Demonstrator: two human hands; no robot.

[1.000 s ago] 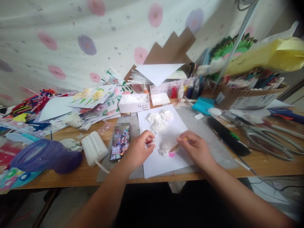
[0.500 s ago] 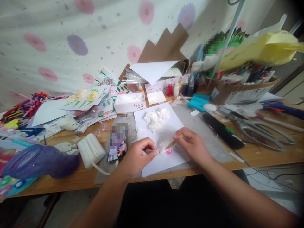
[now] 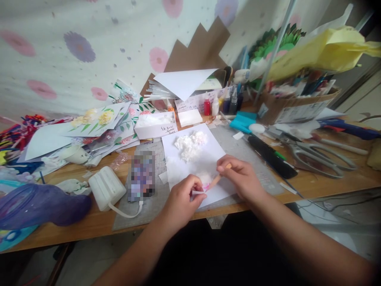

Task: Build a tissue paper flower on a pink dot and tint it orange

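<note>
My left hand (image 3: 182, 200) is closed in a pinch on a small white scrap of paper at the near edge of a white sheet (image 3: 196, 159). My right hand (image 3: 241, 176) grips a thin wooden stick (image 3: 216, 179) whose tip points at a small pink and white paper piece (image 3: 206, 183) between the two hands. A heap of white paper bits (image 3: 189, 143) lies farther back on the same sheet. The sheet rests on a grey cutting mat (image 3: 247, 159).
A phone (image 3: 142, 174) and a white power bank (image 3: 106, 187) lie left of the sheet. Large scissors (image 3: 315, 157) and a black pen (image 3: 272, 157) lie to the right. Flower prints, a white box (image 3: 155, 125), small bottles (image 3: 218, 105) and a cardboard box (image 3: 297, 109) crowd the back. A purple object (image 3: 41, 204) sits far left.
Both hands have drawn toward the near edge of the sheet, the left hand coming closer to the stick's tip. The camera has shifted, so the desk appears moved left and up.
</note>
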